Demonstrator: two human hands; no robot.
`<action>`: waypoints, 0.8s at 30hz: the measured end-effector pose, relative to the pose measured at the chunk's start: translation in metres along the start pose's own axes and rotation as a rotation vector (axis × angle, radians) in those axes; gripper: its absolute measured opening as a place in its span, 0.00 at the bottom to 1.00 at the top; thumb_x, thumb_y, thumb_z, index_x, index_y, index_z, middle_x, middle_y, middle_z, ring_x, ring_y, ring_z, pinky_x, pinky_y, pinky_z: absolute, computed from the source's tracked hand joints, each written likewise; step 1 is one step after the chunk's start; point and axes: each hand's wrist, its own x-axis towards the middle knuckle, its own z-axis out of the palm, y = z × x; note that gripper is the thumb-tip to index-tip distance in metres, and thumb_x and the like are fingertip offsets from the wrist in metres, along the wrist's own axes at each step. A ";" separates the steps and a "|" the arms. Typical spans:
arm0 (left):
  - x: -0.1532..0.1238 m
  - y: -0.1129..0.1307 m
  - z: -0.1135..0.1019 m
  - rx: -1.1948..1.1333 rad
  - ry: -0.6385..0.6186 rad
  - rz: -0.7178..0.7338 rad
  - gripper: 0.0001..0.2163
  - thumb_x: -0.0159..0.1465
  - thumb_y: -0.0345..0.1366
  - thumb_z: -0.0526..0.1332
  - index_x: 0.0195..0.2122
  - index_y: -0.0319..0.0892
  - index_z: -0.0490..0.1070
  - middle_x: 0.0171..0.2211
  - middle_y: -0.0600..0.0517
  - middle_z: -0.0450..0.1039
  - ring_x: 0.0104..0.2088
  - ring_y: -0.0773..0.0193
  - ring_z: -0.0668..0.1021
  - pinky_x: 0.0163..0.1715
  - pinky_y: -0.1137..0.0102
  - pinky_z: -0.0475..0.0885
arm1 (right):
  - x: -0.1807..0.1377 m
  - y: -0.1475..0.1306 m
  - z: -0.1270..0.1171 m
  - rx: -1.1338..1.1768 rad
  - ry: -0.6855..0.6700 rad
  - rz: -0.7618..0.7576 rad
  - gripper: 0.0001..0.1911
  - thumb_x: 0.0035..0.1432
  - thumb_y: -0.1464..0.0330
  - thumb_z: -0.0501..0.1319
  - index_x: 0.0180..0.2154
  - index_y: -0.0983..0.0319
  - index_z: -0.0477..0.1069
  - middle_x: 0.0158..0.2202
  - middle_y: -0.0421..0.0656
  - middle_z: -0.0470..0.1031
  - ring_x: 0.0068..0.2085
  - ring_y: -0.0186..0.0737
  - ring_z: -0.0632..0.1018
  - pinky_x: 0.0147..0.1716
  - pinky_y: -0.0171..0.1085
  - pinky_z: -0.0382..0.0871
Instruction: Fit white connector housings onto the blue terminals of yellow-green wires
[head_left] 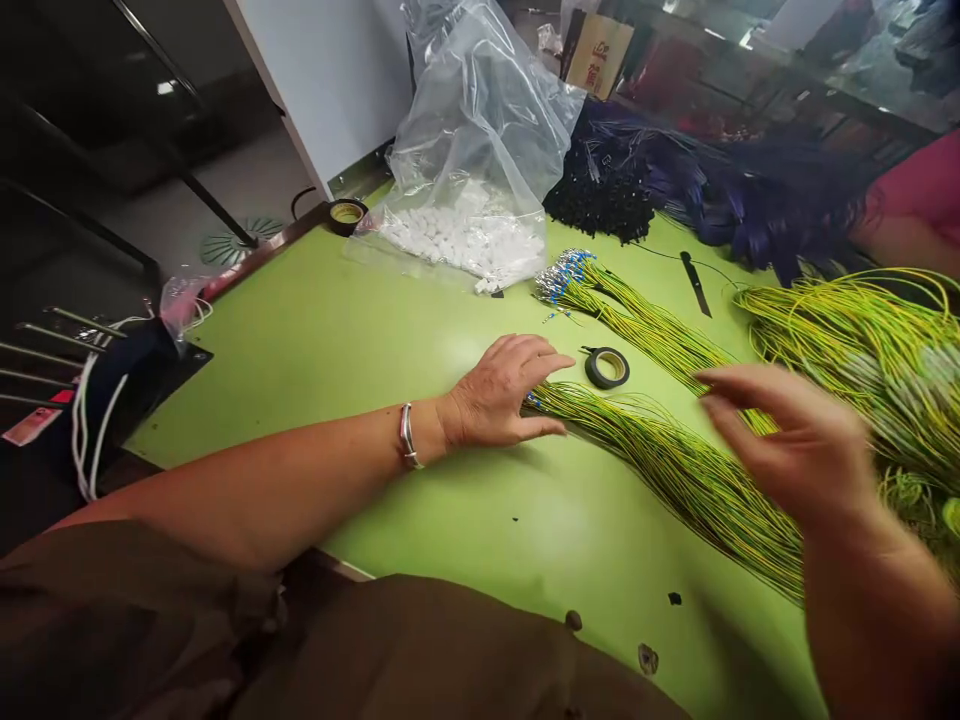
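My left hand (506, 390) is at the terminal end of a bundle of yellow-green wires (675, 465). Its thumb and fingers are spread around that end without closing on it; the palm hides most of the terminals. To the right, my right hand (802, 440) hovers above the wires, slightly blurred, thumb and forefinger apart with nothing visible between them. Just behind the near bundle lies a roll of black tape (606, 368). A second wire bundle (645, 325), tipped with silver and blue terminals (562, 275), stretches out farther back.
A clear plastic bag (480, 130) of small white parts stands at the back, near another tape roll (346, 215). Black parts (600, 195), dark wires (720, 185) and a dark flat strip (696, 285) lie behind. Coiled wires (862, 350) occupy the right. Another person's arm (919, 225) shows there.
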 end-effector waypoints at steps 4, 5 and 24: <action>0.004 -0.012 -0.001 -0.102 0.179 -0.162 0.04 0.60 0.33 0.59 0.34 0.41 0.73 0.41 0.46 0.72 0.45 0.60 0.73 0.49 0.61 0.68 | -0.001 -0.031 0.054 0.130 -0.197 -0.019 0.07 0.59 0.71 0.59 0.39 0.59 0.73 0.36 0.44 0.76 0.36 0.38 0.76 0.36 0.37 0.71; 0.005 -0.015 0.000 -0.104 0.212 -0.202 0.04 0.59 0.30 0.59 0.32 0.41 0.73 0.39 0.47 0.72 0.44 0.61 0.74 0.48 0.62 0.69 | 0.000 -0.034 0.065 0.104 -0.227 0.001 0.07 0.58 0.69 0.59 0.40 0.59 0.73 0.35 0.44 0.75 0.35 0.38 0.76 0.34 0.37 0.70; 0.066 -0.125 -0.123 0.099 0.746 -0.632 0.30 0.50 0.36 0.70 0.54 0.36 0.64 0.55 0.36 0.64 0.59 0.48 0.63 0.59 0.58 0.56 | -0.003 -0.009 0.103 0.052 -0.134 -0.090 0.11 0.60 0.61 0.56 0.39 0.59 0.72 0.32 0.45 0.74 0.32 0.41 0.75 0.31 0.38 0.69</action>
